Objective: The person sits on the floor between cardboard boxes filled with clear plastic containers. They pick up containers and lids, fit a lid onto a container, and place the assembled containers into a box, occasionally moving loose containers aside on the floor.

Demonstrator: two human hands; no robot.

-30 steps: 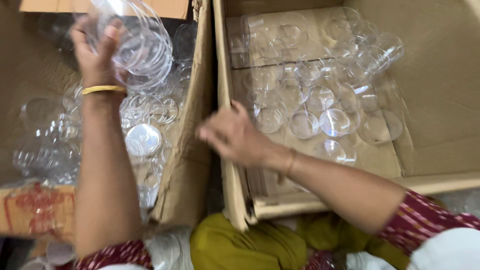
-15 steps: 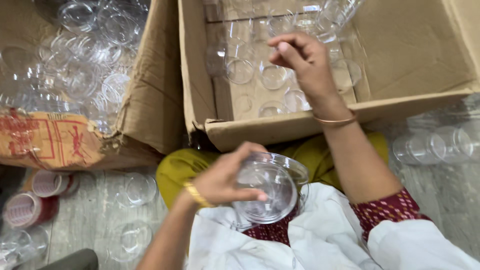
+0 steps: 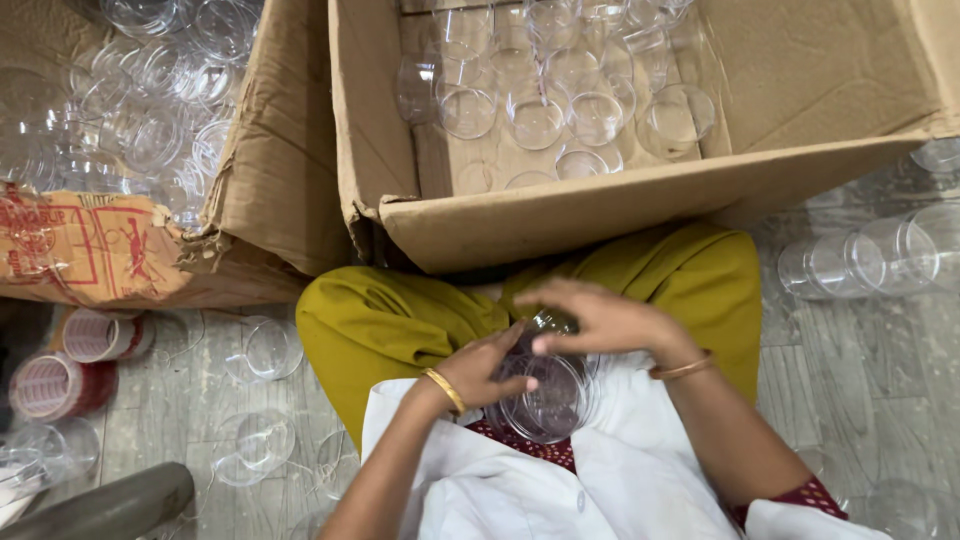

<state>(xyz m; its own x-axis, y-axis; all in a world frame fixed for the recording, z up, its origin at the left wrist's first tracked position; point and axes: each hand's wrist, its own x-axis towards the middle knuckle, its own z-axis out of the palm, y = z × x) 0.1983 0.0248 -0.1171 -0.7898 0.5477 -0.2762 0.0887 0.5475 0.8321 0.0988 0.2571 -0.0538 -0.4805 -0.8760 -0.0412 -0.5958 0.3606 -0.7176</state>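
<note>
- Head view, lower centre: your left hand (image 3: 488,368) cups the round clear plastic container (image 3: 545,400) from the left, fingers curled around its rim.
- Your right hand (image 3: 600,320) pinches its top edge, over your lap.
- Upper frame: open brown cardboard box (image 3: 560,215) holding more clear containers.

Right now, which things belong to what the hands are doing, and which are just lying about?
In use:
left hand
right hand
clear plastic cup held between both
open box of cups

Lying about:
second box of cups
tape rolls
loose cups on the floor
</note>
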